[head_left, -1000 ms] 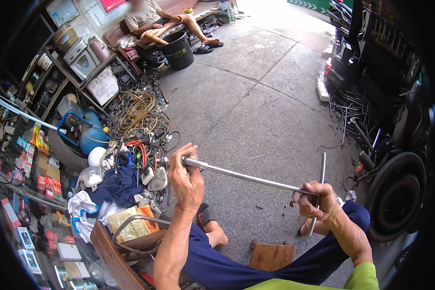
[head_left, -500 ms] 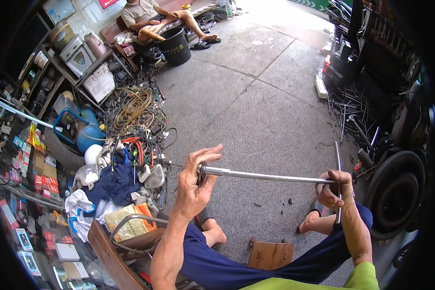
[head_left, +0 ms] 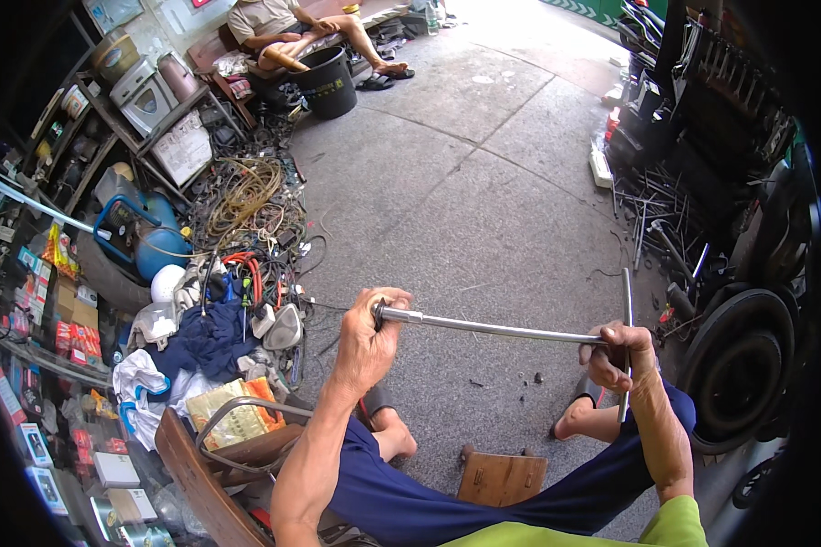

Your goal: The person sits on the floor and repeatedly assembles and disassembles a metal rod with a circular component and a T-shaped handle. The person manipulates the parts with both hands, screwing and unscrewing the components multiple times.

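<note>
Held level across my lap is a long silver T-handle socket wrench (head_left: pixel 506 327). My right hand (head_left: pixel 622 354) is closed round the joint of its shaft and crossbar, and the bar (head_left: pixel 627 296) sticks out above and below the fingers. At the socket end my left hand (head_left: pixel 365 342) is closed, thumb and fingers pinching a small dark round part (head_left: pixel 379 314) against the socket. Fingers partly cover that part, so its exact kind cannot be made out.
A small wooden stool (head_left: pixel 502 479) stands between my feet. Tangled hoses (head_left: pixel 246 201) and clothes pile up at left, beside a glass display case. A black wheel (head_left: pixel 743 365) and loose metal rods (head_left: pixel 657 214) lie at right. Farther off, a person (head_left: pixel 269 23) sits behind a black bucket (head_left: pixel 327 84).
My left fingers, stretched out before, have curled in round the dark part and socket end. Both hands and the wrench have shifted slightly left in view.
</note>
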Available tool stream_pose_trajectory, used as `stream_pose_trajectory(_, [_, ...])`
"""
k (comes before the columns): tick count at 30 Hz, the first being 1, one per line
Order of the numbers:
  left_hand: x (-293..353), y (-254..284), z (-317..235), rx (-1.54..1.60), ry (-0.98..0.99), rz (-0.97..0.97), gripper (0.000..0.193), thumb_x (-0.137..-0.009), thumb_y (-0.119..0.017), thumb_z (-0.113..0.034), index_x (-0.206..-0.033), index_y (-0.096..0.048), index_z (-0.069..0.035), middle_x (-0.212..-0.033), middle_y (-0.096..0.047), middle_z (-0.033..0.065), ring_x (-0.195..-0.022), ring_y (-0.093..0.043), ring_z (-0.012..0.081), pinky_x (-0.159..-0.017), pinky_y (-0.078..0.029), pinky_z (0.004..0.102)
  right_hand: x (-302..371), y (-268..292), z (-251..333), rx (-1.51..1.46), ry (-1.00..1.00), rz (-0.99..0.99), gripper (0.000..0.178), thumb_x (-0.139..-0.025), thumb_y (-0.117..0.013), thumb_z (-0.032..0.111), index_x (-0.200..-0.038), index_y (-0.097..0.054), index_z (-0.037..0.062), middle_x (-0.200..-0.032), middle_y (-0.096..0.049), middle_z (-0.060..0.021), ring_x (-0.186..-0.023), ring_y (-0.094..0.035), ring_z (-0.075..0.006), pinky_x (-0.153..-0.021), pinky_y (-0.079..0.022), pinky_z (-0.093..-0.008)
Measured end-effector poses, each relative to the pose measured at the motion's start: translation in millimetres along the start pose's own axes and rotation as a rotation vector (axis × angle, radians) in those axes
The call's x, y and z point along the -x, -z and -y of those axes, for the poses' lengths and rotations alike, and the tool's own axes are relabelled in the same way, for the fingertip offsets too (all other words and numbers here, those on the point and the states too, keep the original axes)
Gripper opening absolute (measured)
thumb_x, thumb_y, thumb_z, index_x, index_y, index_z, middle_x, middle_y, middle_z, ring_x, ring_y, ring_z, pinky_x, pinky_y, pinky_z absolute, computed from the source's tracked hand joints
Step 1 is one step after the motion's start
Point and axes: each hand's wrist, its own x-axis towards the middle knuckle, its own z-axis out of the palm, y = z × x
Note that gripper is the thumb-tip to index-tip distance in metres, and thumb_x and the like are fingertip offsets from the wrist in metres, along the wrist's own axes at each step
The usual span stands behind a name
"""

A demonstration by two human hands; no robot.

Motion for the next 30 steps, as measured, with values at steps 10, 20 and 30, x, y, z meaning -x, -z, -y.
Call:
stream_pose_trajectory(10, [-9,33,29,0.309,0.263,-0.286,0.029,-0.099,-0.056,-0.026,-0.097,-0.07,-0.001,-0.077,-0.065,0.0036,-0.072,-0.056,0.0084,-0.065,-0.043,0.0253,1,-60,4,0.526,0.034,-0.134,0.048,-0.088,-0.057,0.027,-0.09,-0.062,-0.0204,-0.052,-0.059,-0.0193,-0.031,-0.052,-0.0163,-0.029,-0.039,-0.0224])
stream_pose_trajectory(20, [-5,40,26,0.329,0.369,0.015,0.016,-0.093,-0.061,-0.013,-0.09,-0.066,0.002,-0.103,-0.069,0.0178,-0.089,-0.069,0.0215,-0.071,-0.058,0.0317,11,-77,3,0.904,0.109,-0.098,0.034,-0.094,-0.061,0.024,-0.101,-0.068,-0.0088,-0.055,-0.059,-0.0048,-0.044,-0.057,-0.0093,-0.04,-0.043,-0.0209])
stream_pose_trajectory(30, [-2,42,17,0.239,0.327,0.082,0.017,-0.093,-0.06,-0.014,-0.092,-0.068,0.001,-0.104,-0.07,0.0148,-0.094,-0.067,0.0199,-0.085,-0.053,0.0331,12,-81,-9,1.325,0.192,0.064,0.029,-0.097,-0.057,0.022,-0.109,-0.066,-0.0022,-0.06,-0.065,-0.0057,-0.049,-0.064,-0.0128,-0.045,-0.049,-0.0255])
